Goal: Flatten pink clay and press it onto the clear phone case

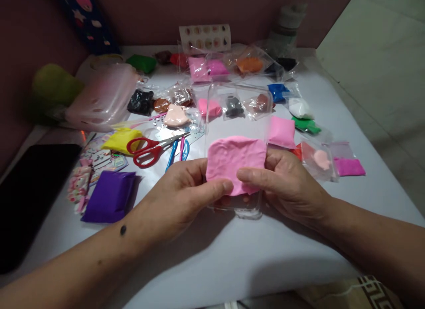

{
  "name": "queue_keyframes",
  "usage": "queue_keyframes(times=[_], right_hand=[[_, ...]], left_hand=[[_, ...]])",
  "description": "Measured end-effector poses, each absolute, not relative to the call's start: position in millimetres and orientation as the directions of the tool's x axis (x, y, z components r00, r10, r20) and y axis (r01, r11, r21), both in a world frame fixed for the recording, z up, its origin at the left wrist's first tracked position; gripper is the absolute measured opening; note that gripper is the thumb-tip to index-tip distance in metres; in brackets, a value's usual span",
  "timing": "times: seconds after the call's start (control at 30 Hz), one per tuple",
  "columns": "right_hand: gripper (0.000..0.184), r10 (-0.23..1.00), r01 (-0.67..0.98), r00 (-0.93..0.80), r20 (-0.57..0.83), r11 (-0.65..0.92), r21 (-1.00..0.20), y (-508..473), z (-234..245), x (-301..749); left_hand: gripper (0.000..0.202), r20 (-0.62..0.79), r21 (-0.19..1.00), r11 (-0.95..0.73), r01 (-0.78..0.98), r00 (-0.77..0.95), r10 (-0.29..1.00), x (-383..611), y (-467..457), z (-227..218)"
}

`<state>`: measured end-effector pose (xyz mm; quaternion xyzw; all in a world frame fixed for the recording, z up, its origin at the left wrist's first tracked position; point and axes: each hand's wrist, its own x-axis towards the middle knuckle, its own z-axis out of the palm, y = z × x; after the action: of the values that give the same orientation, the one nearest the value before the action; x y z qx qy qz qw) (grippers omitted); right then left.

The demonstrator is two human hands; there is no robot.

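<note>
A clear phone case (pixel 237 127) is held up over the table between my two hands. Pink modelling clay (pixel 234 156) lies flattened across its lower half, with a bumpy surface and an uneven bottom edge. My left hand (pixel 189 196) grips the case's left side, its thumb pressing on the clay near the bottom edge. From the right side my right hand (pixel 288 180) holds the case too, thumb lying on the clay's middle. The other fingers of both hands are partly hidden beside and behind the case.
Red-handled scissors (pixel 149 152) and blue plastic clay tools (pixel 171 156) lie left of the case. A purple packet (pixel 109 196), a yellow packet (pixel 122 140) and a black tablet-like slab (pixel 33 189) are further left. Several clay packets, including a pink one (pixel 281 132), spread behind and right.
</note>
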<state>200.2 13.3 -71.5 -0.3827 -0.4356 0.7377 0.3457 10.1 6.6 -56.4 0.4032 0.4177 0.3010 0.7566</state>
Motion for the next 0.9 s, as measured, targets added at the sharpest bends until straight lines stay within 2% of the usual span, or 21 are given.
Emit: queue_keyframes(times=[0.13,0.27,0.47,0.7,0.9], right_hand=[[0.021,0.835,-0.199,-0.462,-0.298,-0.425,-0.883,12.8,-72.7,199.8],[0.016,0.846,-0.277,-0.449,-0.286,-0.436,-0.856,12.7,-75.2,198.4],[0.021,0.862,-0.207,-0.403,-0.306,-0.412,-0.887,11.5,-73.7,197.9],[0.016,0.878,-0.232,-0.396,-0.268,-0.378,-0.896,12.3,-74.6,197.4],[0.017,0.877,-0.264,-0.408,-0.255,-0.38,-0.886,13.1,-76.2,197.2]], left_hand=[[0.01,-0.398,0.862,0.5,-0.087,0.495,0.772,10.5,5.5,-53.7],[0.013,-0.426,0.874,0.484,-0.036,0.421,0.801,8.4,7.7,-53.4],[0.01,-0.433,0.876,0.482,-0.026,0.399,0.808,7.9,10.5,-52.4],[0.016,-0.411,0.873,0.469,-0.135,0.316,0.855,8.0,9.3,-51.3],[0.012,-0.402,0.885,0.452,-0.114,0.305,0.864,7.3,10.3,-51.4]])
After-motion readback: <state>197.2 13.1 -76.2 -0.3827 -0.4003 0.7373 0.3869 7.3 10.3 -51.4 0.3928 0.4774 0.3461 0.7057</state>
